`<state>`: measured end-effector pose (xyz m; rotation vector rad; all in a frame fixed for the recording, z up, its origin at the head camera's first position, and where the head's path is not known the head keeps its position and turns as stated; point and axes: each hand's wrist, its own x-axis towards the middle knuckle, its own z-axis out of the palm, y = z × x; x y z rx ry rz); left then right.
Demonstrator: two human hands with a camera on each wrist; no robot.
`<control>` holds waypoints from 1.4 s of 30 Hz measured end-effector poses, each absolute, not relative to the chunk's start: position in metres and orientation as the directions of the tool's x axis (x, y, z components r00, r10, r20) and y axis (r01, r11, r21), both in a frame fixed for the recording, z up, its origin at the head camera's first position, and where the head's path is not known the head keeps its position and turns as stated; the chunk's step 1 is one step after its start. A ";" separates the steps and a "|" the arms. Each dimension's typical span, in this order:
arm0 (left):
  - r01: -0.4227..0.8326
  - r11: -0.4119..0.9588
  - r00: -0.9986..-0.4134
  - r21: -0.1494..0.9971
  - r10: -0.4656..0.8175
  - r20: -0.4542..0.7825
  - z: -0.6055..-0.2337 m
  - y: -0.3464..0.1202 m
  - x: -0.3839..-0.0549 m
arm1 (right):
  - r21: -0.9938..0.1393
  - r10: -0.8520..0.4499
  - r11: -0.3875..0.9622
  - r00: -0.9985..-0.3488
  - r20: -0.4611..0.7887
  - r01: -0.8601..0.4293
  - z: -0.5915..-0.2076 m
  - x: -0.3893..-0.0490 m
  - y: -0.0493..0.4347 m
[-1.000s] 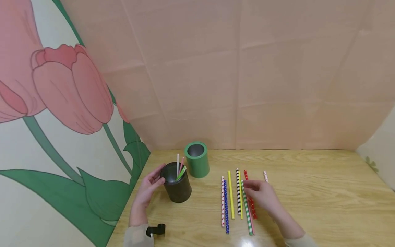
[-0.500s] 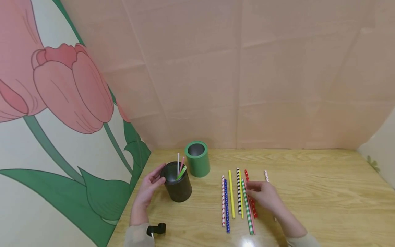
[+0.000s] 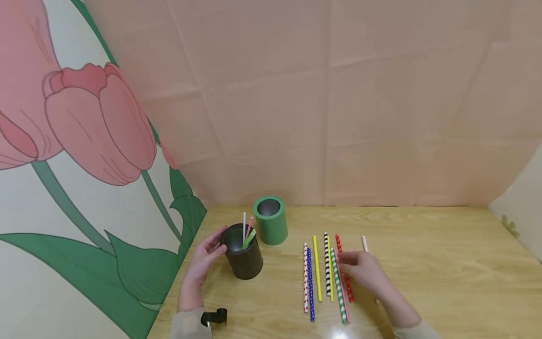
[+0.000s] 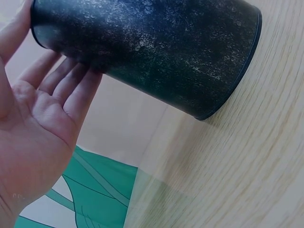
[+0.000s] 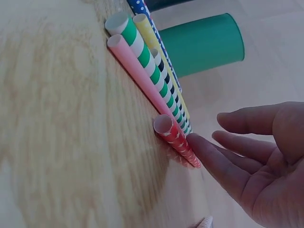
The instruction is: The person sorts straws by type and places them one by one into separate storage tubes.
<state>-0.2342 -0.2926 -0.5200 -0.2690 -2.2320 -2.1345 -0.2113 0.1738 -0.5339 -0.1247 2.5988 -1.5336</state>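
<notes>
My left hand (image 3: 202, 258) holds the upper side of a black cup (image 3: 245, 260), thumb and fingers around its rim. In the left wrist view the cup (image 4: 156, 52) stands tipped in the frame, fingers against its side. A white straw (image 3: 244, 226), a pink straw (image 3: 249, 225) and a green straw (image 3: 250, 238) stick out of it. Over the row of paper straws is my right hand (image 3: 367, 272). Its fingers (image 5: 223, 161) are extended and apart from the thumb, one fingertip right at the red patterned straw (image 5: 176, 142), close to the pink straw (image 5: 137, 73) and the green-striped straw (image 5: 151, 66).
A green cup (image 3: 273, 228) stands behind the black one. Left of the right hand lie a red-dotted straw (image 3: 306, 282), a blue straw (image 3: 311, 292), a yellow straw (image 3: 317, 273) and a black-striped straw (image 3: 327, 268). Another dotted straw (image 3: 365, 242) is partly hidden behind the hand.
My right hand has shifted slightly right, its fingertips passing from beside the green-striped straw to over the pink and red straws. The left hand and black cup have stayed in place.
</notes>
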 end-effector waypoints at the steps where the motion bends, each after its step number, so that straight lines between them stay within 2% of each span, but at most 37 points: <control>1: 0.154 0.035 -0.984 0.987 0.099 0.150 -0.520 -0.293 -0.234 | -0.874 -0.134 0.485 -0.989 -0.062 -0.011 -0.535 -0.211 0.174; 21: 0.161 0.031 -0.983 0.987 0.096 0.157 -0.523 -0.293 -0.234 | -0.834 -0.092 0.552 -0.995 -0.045 -0.013 -0.538 -0.209 0.168; 29: 0.166 0.027 -0.980 0.986 0.112 0.162 -0.522 -0.293 -0.234 | -0.842 -0.091 0.540 -0.995 -0.043 -0.013 -0.538 -0.208 0.164; 42: 0.154 0.026 -0.984 0.988 0.097 0.151 -0.522 -0.293 -0.234 | -0.791 -0.073 0.611 -0.997 -0.023 -0.027 -0.537 -0.208 0.164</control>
